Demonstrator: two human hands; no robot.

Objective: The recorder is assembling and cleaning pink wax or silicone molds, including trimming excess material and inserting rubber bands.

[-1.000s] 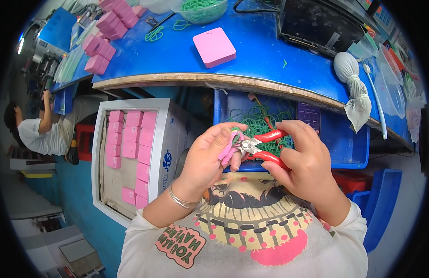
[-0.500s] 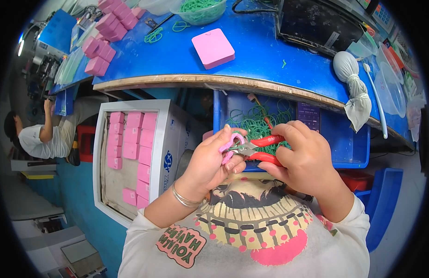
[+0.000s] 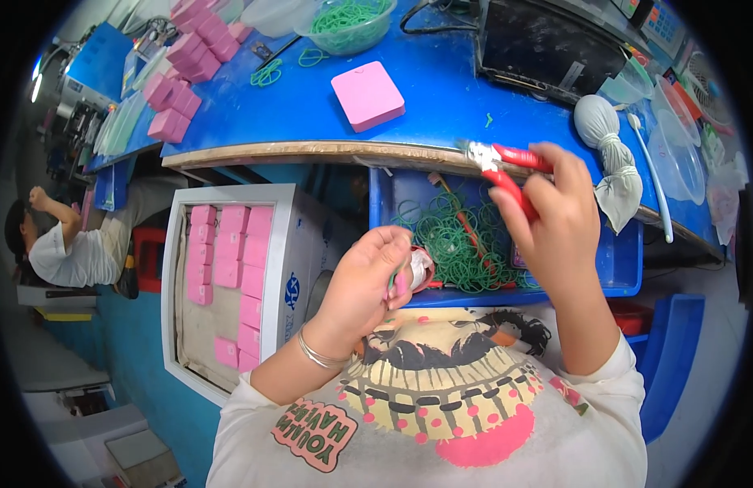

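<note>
My left hand [image 3: 362,278] is closed around a small pink curved piece [image 3: 401,285]; most of it is hidden by my fingers, and a bit of green shows beside it. Red-handled pliers [image 3: 513,192] are gripped in my right hand [image 3: 562,202], raised near the table's front edge and apart from the pink piece. Their jaws are blurred, with a small green bit at the tip. Below both hands, a blue tray [image 3: 600,272] holds a tangle of green rings [image 3: 466,256]. A whitish object [image 3: 423,264], too unclear to name, shows beside my left fingers.
On the blue table [image 3: 287,110] lies a pink square block [image 3: 368,96], with a clear bowl [image 3: 356,41] of green rings behind. Stacked pink boxes [image 3: 193,57] stand back left. A grey-framed box [image 3: 171,268] of pink boxes stands left; a co-worker [image 3: 67,252] sits beyond.
My right hand has drawn the pliers away from the pink piece, up and to the right. My left fingers have closed further over the piece.
</note>
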